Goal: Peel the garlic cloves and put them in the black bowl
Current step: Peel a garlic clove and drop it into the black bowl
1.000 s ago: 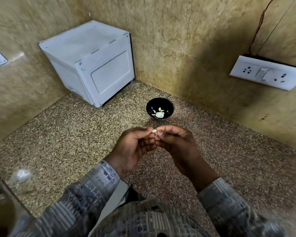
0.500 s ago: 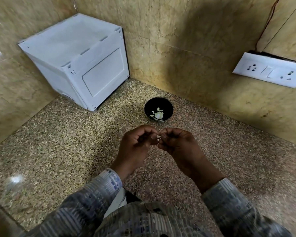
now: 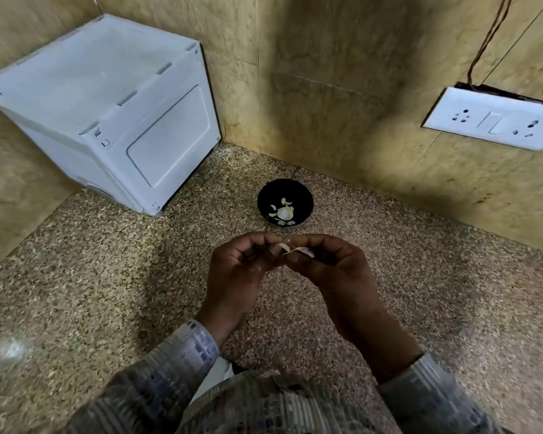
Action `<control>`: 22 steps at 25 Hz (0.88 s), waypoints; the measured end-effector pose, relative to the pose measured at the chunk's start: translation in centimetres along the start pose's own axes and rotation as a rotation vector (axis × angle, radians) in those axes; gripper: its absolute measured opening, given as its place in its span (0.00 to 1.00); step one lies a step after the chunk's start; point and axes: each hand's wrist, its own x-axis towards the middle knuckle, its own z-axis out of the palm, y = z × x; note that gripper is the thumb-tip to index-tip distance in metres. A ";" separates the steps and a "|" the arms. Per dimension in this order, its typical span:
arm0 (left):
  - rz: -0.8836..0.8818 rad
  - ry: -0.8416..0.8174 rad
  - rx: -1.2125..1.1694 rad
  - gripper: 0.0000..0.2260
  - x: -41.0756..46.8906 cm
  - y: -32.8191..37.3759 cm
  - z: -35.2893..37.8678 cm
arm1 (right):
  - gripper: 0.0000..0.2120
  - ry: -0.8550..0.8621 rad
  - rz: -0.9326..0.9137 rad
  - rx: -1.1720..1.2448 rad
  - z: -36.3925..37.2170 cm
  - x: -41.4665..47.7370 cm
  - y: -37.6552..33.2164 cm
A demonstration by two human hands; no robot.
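Head view. The garlic clove (image 3: 283,246) is a small pale sliver held in the air between my two grips. It is above the speckled tabletop (image 3: 91,277) and just short of the black bowl (image 3: 297,190). My left grip (image 3: 239,270) is curled, with thumb and forefinger pinched on the clove's left end. My right grip (image 3: 329,270) is curled as well, its fingertips clamped on a papery strip of skin (image 3: 303,251) that stands off the clove to the right (pale, with a brownish edge). My own fingers hide the rest of the clove, so I cannot tell how much of it is bare. Inside the bowl lie the peeled cloves (image 3: 284,211), cream-white against the black and bunched toward the near side.

Compared with half a second ago, both grips are in much the same spot in front of the bowl. More of the clove shows now, and the strip of skin has lifted clear where only a speck was visible before. The pile in the bowl looks unchanged.

A white box (image 3: 107,111) sits in the far left corner against the tan wall (image 3: 326,73), well apart from the bowl. A white socket plate (image 3: 496,119) is fixed to the right wall, with a thin wire (image 3: 491,32) rising from behind it. My patterned sleeves (image 3: 195,349) fill the bottom edge.
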 end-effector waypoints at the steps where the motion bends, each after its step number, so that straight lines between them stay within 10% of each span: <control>1: 0.008 -0.004 0.011 0.05 0.2 0.0 -0.1 | 0.10 0.033 -0.022 -0.083 0.2 0.2 0.0; 22: 0.122 -0.184 0.154 0.05 3.7 3.0 -3.0 | 0.10 0.230 -0.223 -0.339 4.2 0.8 -1.7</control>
